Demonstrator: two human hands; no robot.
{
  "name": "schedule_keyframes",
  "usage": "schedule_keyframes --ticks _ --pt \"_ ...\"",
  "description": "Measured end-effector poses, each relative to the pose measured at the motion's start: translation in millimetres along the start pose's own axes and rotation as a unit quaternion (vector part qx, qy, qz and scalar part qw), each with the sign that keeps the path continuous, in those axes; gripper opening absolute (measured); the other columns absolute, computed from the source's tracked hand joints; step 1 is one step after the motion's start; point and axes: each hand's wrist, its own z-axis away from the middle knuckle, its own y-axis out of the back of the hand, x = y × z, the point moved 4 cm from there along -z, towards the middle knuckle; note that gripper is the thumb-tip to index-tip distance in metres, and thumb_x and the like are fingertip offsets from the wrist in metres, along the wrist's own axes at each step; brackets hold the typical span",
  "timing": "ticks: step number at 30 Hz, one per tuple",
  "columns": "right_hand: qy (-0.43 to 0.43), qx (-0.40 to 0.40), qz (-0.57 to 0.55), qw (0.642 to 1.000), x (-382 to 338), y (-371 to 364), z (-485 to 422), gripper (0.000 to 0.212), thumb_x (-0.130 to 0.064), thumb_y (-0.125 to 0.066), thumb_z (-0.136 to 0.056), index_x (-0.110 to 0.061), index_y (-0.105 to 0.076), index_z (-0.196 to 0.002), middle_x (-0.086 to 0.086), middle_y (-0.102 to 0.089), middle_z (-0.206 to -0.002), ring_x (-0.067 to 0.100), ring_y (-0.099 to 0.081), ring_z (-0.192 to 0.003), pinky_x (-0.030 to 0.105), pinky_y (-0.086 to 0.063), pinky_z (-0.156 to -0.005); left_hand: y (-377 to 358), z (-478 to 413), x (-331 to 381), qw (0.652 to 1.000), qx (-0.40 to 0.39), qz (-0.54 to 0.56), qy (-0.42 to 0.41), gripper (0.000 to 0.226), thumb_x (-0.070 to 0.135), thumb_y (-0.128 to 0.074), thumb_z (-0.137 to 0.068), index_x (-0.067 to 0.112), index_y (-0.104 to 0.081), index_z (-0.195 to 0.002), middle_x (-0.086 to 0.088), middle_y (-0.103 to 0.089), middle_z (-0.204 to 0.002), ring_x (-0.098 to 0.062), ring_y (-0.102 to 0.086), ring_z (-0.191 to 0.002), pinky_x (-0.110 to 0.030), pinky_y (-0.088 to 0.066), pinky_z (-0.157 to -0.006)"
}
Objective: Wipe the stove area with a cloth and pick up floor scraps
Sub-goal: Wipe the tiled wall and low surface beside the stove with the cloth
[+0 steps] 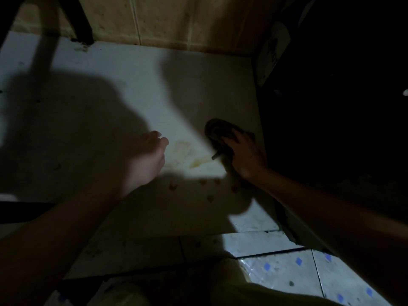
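I am looking down at a pale floor tile (136,69) in dim light. My left hand (148,155) hovers low over it, palm up and cupped, with nothing in it. Just right of its fingers lies a yellowish stain (187,154). My right hand (244,155) grips a dark oval object (217,131) that rests on the floor; I cannot tell whether it is a cloth, a brush or a slipper. A short grey stub (215,156) pokes out beside it. Several small brownish scraps (173,186) lie in shadow between my wrists.
A black furniture leg (84,25) stands at the back left against a tan tiled wall (176,18). A dark cabinet side (331,107) closes off the right. Lit floor tiles with blue diamonds (298,272) are at the bottom right, beside my knee (231,286).
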Motion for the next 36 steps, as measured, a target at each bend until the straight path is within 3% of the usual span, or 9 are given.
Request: schedule_keyframes --ticks 6,10,13,16,19,22,25,33,36 --pt "-0.031 -0.030 0.042 0.998 -9.5 -13.1 34.9 0.056 -0.012 -0.038 -0.095 -0.027 -0.024 -0.148 0.014 -0.009 -0.157 0.040 -0.012 -0.142 0.048 -0.022 -0.115 -4.3 17.5 -10.8 0.999 -0.036 -0.018 0.014 0.029 0.016 -0.051 -0.088 0.006 -0.055 -0.115 -0.017 -0.053 -0.115 -0.036 -0.052 -0.105 -0.045 -0.044 -0.090" --pt "-0.025 -0.061 0.035 0.997 -26.9 -16.2 43.5 0.059 -0.008 -0.035 -0.095 -0.028 -0.017 -0.148 0.016 -0.004 -0.157 0.041 -0.024 -0.138 0.050 -0.030 -0.111 -0.4 28.7 -15.2 0.998 -0.040 -0.016 0.053 0.033 0.007 -0.049 -0.090 -0.002 -0.054 -0.122 -0.026 -0.050 -0.123 -0.037 -0.048 -0.115 -0.043 -0.035 -0.101" --pt "-0.023 -0.067 0.034 0.997 -42.3 -14.4 43.2 0.059 -0.007 -0.034 -0.096 -0.028 -0.018 -0.148 0.016 -0.004 -0.157 0.042 -0.036 -0.131 0.051 -0.044 -0.100 0.2 42.8 -26.0 0.993 -0.080 -0.052 0.067 0.033 0.016 -0.044 -0.094 0.004 -0.054 -0.123 -0.021 -0.051 -0.126 -0.035 -0.048 -0.115 -0.041 -0.034 -0.103" --pt "-0.009 -0.064 0.056 0.996 -62.7 -14.4 40.2 0.061 -0.013 -0.046 -0.094 -0.028 -0.019 -0.147 0.015 -0.005 -0.157 0.043 -0.031 -0.134 0.051 -0.045 -0.099 1.5 59.1 -38.8 0.987 -0.105 -0.060 0.102 0.036 0.024 -0.047 -0.095 0.007 -0.050 -0.127 -0.016 -0.054 -0.128 -0.032 -0.052 -0.115 -0.040 -0.037 -0.099" --pt "0.030 -0.066 0.062 0.995 -91.0 -19.6 33.7 0.055 -0.018 -0.041 -0.096 -0.026 -0.020 -0.147 0.015 -0.006 -0.155 0.044 -0.017 -0.139 0.055 -0.038 -0.105 4.0 78.0 -48.9 0.985 -0.102 -0.030 0.138 0.044 0.023 -0.061 -0.088 0.007 -0.049 -0.126 -0.016 -0.054 -0.126 -0.033 -0.052 -0.112 -0.042 -0.040 -0.096" --pt "0.062 -0.091 0.051 0.993 -123.1 -27.7 25.9 0.058 -0.033 -0.047 -0.095 -0.026 -0.020 -0.146 0.014 -0.003 -0.157 0.043 -0.009 -0.142 0.058 -0.030 -0.109 6.2 99.2 -58.1 0.983 -0.094 -0.043 0.149 0.040 0.020 -0.057 -0.088 0.012 -0.048 -0.126 -0.014 -0.050 -0.128 -0.034 -0.049 -0.116 -0.044 -0.040 -0.099" --pt "0.092 -0.114 0.068 0.987 -153.3 -38.0 19.7 0.057 -0.022 -0.045 -0.096 -0.026 -0.018 -0.147 0.014 0.002 -0.158 0.045 -0.004 -0.142 0.060 -0.028 -0.109 5.8 123.8 -60.0 0.984 -0.071 -0.061 0.149 0.034 0.021 -0.048 -0.092 0.012 -0.049 -0.125 -0.013 -0.050 -0.126 -0.033 -0.048 -0.116 -0.041 -0.039 -0.096" --pt "0.226 -0.085 0.106 0.965 -203.7 -55.1 19.6 0.049 -0.022 -0.038 -0.097 -0.026 -0.028 -0.145 0.011 -0.008 -0.158 0.041 -0.012 -0.143 0.058 -0.037 -0.104 -7.0 175.3 -68.6 0.980 -0.095 -0.121 0.129 0.031 0.019 -0.040 -0.096 0.015 -0.045 -0.127 -0.007 -0.050 -0.130 -0.025 -0.051 -0.112 -0.035 -0.036 -0.091" --pt "0.317 -0.043 0.075 0.945 -212.1 -53.6 31.0 0.041 -0.018 -0.044 -0.096 -0.025 -0.047 -0.136 0.010 -0.026 -0.154 0.038 -0.022 -0.141 0.050 -0.035 -0.104 0.7 180.2 -64.1 0.982 -0.074 -0.136 0.110 0.033 0.013 -0.059 -0.087 0.007 -0.057 -0.120 -0.016 -0.059 -0.121 -0.030 -0.060 -0.101 -0.037 -0.042 -0.085"
